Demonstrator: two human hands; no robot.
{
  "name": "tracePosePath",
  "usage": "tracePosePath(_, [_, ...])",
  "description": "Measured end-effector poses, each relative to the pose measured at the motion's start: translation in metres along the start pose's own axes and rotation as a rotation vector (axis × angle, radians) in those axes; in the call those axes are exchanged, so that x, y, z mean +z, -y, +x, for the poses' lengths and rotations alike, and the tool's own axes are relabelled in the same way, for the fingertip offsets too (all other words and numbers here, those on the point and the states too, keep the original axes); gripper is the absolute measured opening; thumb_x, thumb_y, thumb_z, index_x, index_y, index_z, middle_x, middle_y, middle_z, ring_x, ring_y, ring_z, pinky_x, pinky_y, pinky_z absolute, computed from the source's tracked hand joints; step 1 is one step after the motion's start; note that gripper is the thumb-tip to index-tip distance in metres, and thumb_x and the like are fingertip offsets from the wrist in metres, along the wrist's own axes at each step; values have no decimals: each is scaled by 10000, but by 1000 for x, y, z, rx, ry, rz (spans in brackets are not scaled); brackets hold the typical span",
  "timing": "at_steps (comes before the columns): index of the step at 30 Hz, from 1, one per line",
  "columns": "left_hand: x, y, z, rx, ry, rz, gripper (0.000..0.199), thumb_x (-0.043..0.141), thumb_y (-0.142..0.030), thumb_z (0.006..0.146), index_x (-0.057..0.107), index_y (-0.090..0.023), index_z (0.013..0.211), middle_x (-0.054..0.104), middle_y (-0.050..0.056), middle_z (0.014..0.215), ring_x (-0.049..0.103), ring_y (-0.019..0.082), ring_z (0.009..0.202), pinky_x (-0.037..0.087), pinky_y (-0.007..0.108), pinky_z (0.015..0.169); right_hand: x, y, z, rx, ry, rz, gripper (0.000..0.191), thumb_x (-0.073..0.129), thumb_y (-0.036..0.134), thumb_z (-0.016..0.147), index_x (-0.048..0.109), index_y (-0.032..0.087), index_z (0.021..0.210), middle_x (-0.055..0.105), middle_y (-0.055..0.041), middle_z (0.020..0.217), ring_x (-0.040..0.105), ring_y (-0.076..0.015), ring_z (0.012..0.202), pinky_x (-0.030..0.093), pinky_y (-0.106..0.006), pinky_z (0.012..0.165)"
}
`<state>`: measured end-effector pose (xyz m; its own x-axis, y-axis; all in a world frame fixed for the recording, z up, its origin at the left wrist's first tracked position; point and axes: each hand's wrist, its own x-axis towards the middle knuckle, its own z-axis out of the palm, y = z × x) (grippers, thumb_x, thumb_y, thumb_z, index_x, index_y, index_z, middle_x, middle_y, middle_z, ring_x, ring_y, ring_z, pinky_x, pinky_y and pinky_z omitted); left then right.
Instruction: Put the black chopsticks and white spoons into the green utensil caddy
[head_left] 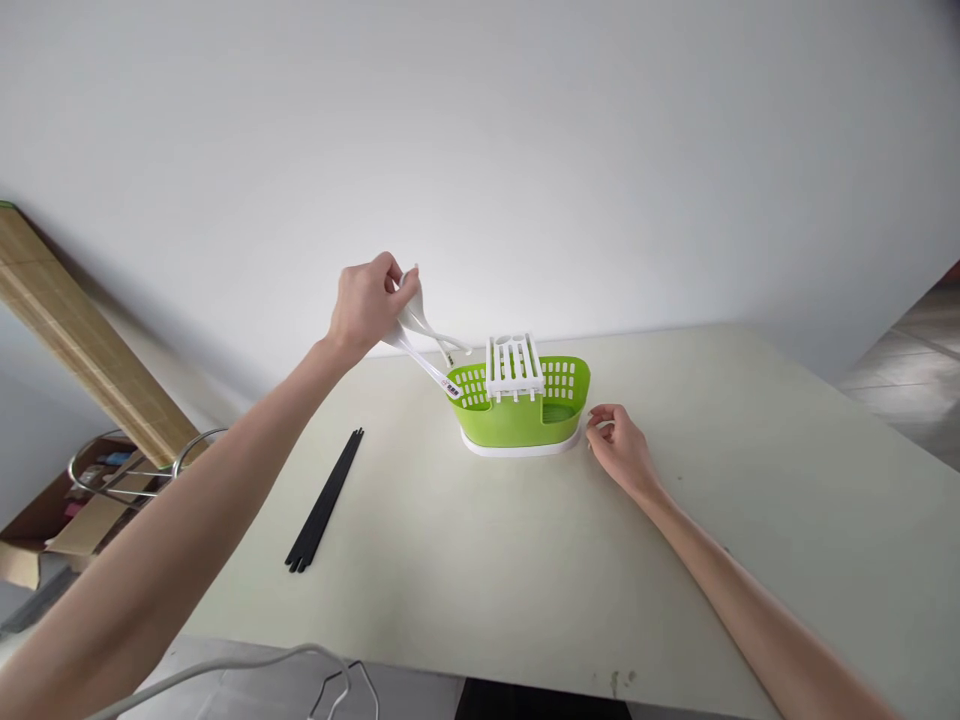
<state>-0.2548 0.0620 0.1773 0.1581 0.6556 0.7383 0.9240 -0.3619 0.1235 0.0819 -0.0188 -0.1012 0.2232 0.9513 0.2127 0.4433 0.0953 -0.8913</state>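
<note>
My left hand [373, 305] is closed on white spoons [422, 358], gripping them at the bowl end above the left side of a green basket [517, 425]. Their handles slant down to the right, and one with a printed label reaches the basket's left rim. The number of spoons is hard to tell because they overlap. A white slatted rack [514, 368] sits across the basket's middle, and a white base [517, 451] lies under it. Beside the basket's right end rests my right hand [621, 447], fingers loosely bent and holding nothing; whether the fingertips touch the basket is unclear.
Several black chopsticks [325, 505] lie on the pale table [480, 560] left of the basket. A wall [480, 170] stands behind. Off the left side are a long cardboard piece [82, 330], a metal ring frame [124, 480] and an open box [22, 560]. A cable [225, 662] crosses the front.
</note>
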Motion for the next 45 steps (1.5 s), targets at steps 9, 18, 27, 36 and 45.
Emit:
tracePosePath(9, [-35, 44, -17, -171, -8, 12, 317, 647, -398, 885, 500, -235, 656, 516, -13, 577, 457, 148, 573, 364, 299, 589, -2, 1, -1, 26, 9, -6, 265, 567, 334, 850, 554, 254, 1102, 727, -22, 1058, 679, -181, 709, 507, -341, 711])
tracePosePath(18, [-37, 85, -69, -243, 375, 66, 390, 597, -533, 867, 531, -223, 640, 574, -10, 596, 465, 139, 554, 348, 277, 560, -3, 1, -3, 15, 15, -21, 274, 573, 334, 857, 561, 247, 1116, 724, -21, 1041, 682, -182, 719, 507, -332, 697])
tracePosePath(27, [10, 108, -129, -149, 776, -103, 430, 583, -551, 870, 445, -222, 631, 435, -38, 566, 389, 126, 543, 289, 273, 540, -7, 5, -6, 29, 5, -19, 259, 574, 339, 856, 567, 246, 1097, 727, -28, 1015, 683, -186, 711, 504, -331, 694])
tracePosePath(36, [36, 127, -151, -176, 911, -287, 458, 620, -560, 874, 426, -215, 645, 364, -49, 590, 309, 113, 560, 242, 268, 535, -8, 9, -7, 67, 11, -28, 294, 588, 345, 820, 568, 241, 1095, 727, -40, 1021, 672, -185, 696, 485, -320, 654])
tracePosePath(45, [58, 134, -173, -175, 919, -409, 482, 653, -554, 865, 433, -203, 620, 306, -51, 597, 275, 99, 560, 226, 262, 528, -11, 17, -8, 76, 9, -64, 284, 587, 322, 814, 568, 240, 1085, 728, -39, 1015, 666, -185, 704, 477, -315, 647])
